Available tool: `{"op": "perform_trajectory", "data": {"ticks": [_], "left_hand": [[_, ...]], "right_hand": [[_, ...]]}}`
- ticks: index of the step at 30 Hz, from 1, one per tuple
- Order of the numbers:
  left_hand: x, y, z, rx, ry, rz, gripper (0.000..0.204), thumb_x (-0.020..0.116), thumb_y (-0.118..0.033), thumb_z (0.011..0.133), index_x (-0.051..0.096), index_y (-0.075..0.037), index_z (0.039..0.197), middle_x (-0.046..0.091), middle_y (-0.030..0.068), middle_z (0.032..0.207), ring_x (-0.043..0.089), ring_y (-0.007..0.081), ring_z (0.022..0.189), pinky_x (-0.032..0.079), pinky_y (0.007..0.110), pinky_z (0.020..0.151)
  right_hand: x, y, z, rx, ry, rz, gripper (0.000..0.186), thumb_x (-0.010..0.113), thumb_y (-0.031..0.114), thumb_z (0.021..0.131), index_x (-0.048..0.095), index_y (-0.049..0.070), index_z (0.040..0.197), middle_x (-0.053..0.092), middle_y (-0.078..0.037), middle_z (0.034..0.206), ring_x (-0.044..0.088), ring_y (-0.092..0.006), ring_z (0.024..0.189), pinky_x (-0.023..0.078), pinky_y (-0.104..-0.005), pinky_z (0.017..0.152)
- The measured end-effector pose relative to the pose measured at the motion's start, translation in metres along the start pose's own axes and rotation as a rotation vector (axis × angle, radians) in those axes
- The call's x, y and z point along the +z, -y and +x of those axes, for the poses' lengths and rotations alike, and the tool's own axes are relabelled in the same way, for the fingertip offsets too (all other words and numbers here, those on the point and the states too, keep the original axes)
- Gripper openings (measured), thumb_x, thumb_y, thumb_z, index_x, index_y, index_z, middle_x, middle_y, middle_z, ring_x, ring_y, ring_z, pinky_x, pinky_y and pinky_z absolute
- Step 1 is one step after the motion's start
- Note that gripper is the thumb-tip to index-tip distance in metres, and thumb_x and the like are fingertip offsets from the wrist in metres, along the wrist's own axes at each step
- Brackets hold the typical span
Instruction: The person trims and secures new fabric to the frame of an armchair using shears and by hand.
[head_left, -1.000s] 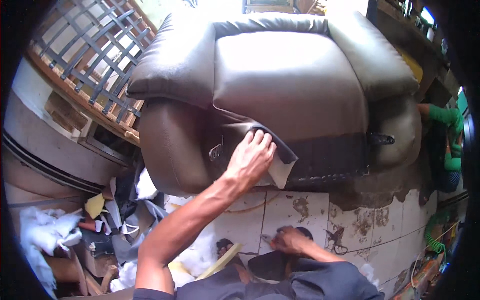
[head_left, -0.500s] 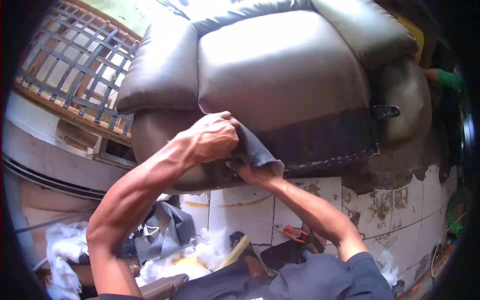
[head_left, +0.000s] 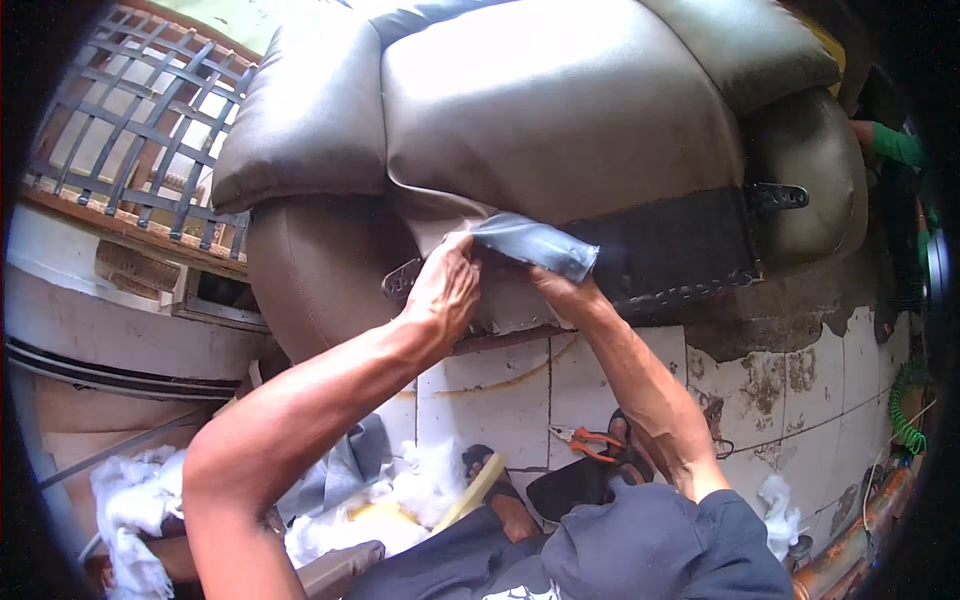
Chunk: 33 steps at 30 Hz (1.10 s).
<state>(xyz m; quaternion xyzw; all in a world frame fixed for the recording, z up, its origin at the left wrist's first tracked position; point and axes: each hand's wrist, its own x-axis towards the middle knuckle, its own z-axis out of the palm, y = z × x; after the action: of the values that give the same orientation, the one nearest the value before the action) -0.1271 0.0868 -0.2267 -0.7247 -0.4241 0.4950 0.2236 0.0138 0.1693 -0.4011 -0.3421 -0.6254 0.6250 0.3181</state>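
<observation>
In front of me stands a brown leather-like armchair (head_left: 560, 130) with padded arms. A dark fabric flap (head_left: 540, 246) along the seat's lower front is folded up on the left part. My left hand (head_left: 448, 285) is closed on the cover's edge, fingers pinched at the fold. Just to its right, my right hand (head_left: 562, 288) reaches under the flap and grips it; its fingertips are hidden by the fabric. A black metal bracket (head_left: 402, 280) shows beside my left hand, and a similar bracket (head_left: 780, 197) sticks out at the seat's right side.
A wooden frame with woven straps (head_left: 150, 125) is at the left. White stuffing (head_left: 425, 490) and orange-handled pliers (head_left: 590, 442) lie near my feet. Another person's green sleeve (head_left: 897, 146) shows at the right, above a coiled green hose (head_left: 906, 405).
Both hands have moved with the flap, which is now folded up and to the right. My right hand has shifted up and right, and the left bracket has come into sight.
</observation>
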Motion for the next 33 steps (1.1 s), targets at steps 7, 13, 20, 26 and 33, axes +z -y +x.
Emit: {"op": "perform_trajectory", "data": {"ticks": [7, 13, 20, 26, 33], "left_hand": [[0.035, 0.020, 0.006, 0.272, -0.080, -0.236, 0.035, 0.060, -0.026, 0.093, 0.070, -0.021, 0.060, 0.065, 0.0013, 0.058, 0.063, 0.0191, 0.065, 0.037, 0.039, 0.100], [0.044, 0.018, 0.014, 0.362, -0.186, 0.028, 0.037, 0.060, -0.022, 0.092, 0.067, -0.017, 0.056, 0.066, 0.0063, 0.061, 0.063, 0.0210, 0.070, 0.043, 0.038, 0.095], [0.051, 0.013, 0.010, 0.244, -0.368, -0.513, 0.013, 0.066, -0.015, 0.072, 0.077, -0.009, 0.072, 0.070, 0.0119, 0.082, 0.064, 0.0250, 0.095, 0.044, 0.037, 0.097], [0.050, 0.034, 0.014, 0.314, -0.239, -0.471, 0.009, 0.071, -0.013, 0.066, 0.078, -0.009, 0.071, 0.072, 0.0128, 0.079, 0.067, 0.0275, 0.087, 0.045, 0.041, 0.097], [0.049, 0.041, 0.052, 0.336, -0.038, -0.409, 0.009, 0.070, -0.017, 0.074, 0.078, -0.012, 0.073, 0.072, 0.0137, 0.073, 0.072, 0.0299, 0.078, 0.051, 0.042, 0.089]], "right_hand": [[0.009, -0.082, 0.043, -0.135, 0.061, 0.380, 0.048, 0.063, 0.040, 0.099, 0.061, 0.003, 0.128, 0.065, -0.009, 0.117, 0.059, -0.0193, 0.107, 0.050, -0.0391, 0.094], [-0.009, -0.046, 0.016, -0.009, 0.185, 0.242, 0.059, 0.060, 0.054, 0.098, 0.064, 0.006, 0.131, 0.065, -0.013, 0.130, 0.059, -0.0252, 0.121, 0.046, -0.0395, 0.107], [-0.020, 0.032, -0.116, -0.256, 0.198, -0.123, 0.027, 0.062, 0.004, 0.089, 0.067, -0.001, 0.115, 0.072, -0.022, 0.107, 0.071, -0.0378, 0.098, 0.057, -0.0437, 0.084], [-0.085, -0.049, -0.326, 0.256, -0.265, -0.636, 0.031, 0.060, 0.009, 0.090, 0.069, 0.001, 0.118, 0.074, -0.020, 0.104, 0.074, -0.0333, 0.094, 0.060, -0.0398, 0.085], [-0.158, -0.100, -0.421, 0.530, -0.567, -1.040, 0.037, 0.050, 0.000, 0.084, 0.063, -0.001, 0.119, 0.067, -0.028, 0.102, 0.064, -0.0473, 0.092, 0.053, -0.0547, 0.083]]}}
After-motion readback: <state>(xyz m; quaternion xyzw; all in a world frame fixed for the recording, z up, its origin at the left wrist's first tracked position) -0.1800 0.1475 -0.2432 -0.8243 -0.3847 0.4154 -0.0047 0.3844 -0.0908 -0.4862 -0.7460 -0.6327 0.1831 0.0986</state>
